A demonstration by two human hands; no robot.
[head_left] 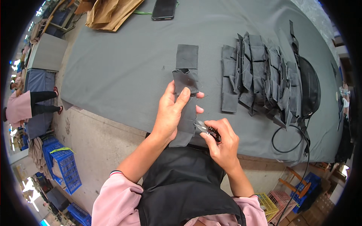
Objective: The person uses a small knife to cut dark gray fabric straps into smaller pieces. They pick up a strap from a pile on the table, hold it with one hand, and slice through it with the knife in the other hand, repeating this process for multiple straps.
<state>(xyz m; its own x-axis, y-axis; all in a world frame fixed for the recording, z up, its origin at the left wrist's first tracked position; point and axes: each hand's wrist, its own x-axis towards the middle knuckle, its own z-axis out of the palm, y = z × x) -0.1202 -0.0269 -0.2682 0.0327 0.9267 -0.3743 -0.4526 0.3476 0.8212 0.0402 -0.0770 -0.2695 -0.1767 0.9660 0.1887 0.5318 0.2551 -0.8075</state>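
Observation:
A dark grey fabric strip with stitched pocket-like panels (187, 56) lies lengthwise near the table's front edge, its lower end reaching toward my apron. My left hand (169, 111) grips it around the middle, thumb on top and fingertips showing past its right side. Just to the right, my right hand (224, 143) is closed around a pair of small thread snips (201, 126). Their metal blades point left, at or very close to the strip's right edge; whether they touch it I cannot tell.
Right of my hands lies a row of similar grey fabric strips (258, 54), beside a black pouch (310, 84) and a looped black cable (276, 147). A phone (163, 10) and brown paper (109, 16) lie at the back. Blue crates (71, 171) and another person (20, 107) are at left.

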